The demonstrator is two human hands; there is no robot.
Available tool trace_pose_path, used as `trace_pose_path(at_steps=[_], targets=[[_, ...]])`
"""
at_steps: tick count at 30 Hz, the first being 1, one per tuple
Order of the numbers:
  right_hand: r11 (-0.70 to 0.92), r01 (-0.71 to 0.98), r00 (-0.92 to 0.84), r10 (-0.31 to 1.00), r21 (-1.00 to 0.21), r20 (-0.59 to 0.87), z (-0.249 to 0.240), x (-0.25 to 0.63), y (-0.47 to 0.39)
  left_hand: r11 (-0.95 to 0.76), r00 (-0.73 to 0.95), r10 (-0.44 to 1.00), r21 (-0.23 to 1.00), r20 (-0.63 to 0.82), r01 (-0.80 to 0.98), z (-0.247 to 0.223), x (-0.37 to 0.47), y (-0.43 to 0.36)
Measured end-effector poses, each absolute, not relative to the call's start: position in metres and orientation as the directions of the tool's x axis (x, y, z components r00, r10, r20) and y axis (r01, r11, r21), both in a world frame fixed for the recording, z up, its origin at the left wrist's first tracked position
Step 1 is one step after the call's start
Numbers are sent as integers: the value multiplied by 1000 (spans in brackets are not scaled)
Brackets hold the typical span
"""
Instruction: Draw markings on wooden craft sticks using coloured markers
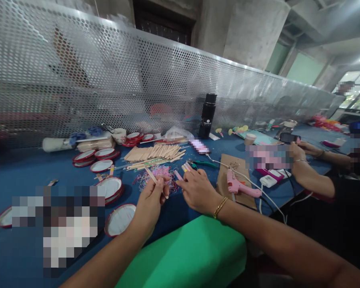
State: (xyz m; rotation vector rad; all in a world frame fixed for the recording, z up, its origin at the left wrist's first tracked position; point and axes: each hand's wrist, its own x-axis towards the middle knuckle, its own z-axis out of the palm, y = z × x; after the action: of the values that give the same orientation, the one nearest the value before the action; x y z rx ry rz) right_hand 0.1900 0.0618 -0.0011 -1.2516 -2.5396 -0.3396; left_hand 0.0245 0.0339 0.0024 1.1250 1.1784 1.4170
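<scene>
My left hand (151,198) is closed around a flat wooden craft stick (152,175), pinched between thumb and fingers and tilted up to the left. Just right of it, my right hand (196,188) has its fingers stretched forward. Pastel pink and yellow pieces show at its fingertips; whether these are coverings or held things I cannot tell. Between and behind both hands lies a loose pile of small coloured rubber bands (151,180). Behind the pile, many craft sticks (153,152) lie spread out. Green-handled pliers (205,163) rest just beyond my right hand.
A pink glue gun (240,186) lies on cardboard (223,176) at right, its cable near white cords. Red-rimmed round lids (109,188) lie at left. A black bottle (208,116) stands by the perforated metal screen (174,80). A co-worker's hands (301,156) hold a phone at right.
</scene>
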Motion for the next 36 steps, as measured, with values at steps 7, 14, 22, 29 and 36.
trace_pose_path(at_steps=[7, 14, 22, 29, 36], targets=[[547, 833, -539, 770, 83, 342, -1, 188, 67, -87, -115, 990, 992, 77, -87, 1, 24, 34], [571, 821, -527, 751, 10, 398, 5, 191, 67, -92, -126, 989, 993, 82, -73, 2, 25, 36], [389, 916, -398, 848, 100, 349, 2, 200, 83, -103, -119, 988, 993, 96, -55, 3, 25, 35], [476, 869, -493, 814, 133, 307, 12, 184, 110, -112, -117, 987, 993, 107, -38, 2, 24, 36], [564, 817, -576, 790, 119, 210, 20, 170, 146, -81, -124, 990, 994, 72, -68, 2, 24, 34]])
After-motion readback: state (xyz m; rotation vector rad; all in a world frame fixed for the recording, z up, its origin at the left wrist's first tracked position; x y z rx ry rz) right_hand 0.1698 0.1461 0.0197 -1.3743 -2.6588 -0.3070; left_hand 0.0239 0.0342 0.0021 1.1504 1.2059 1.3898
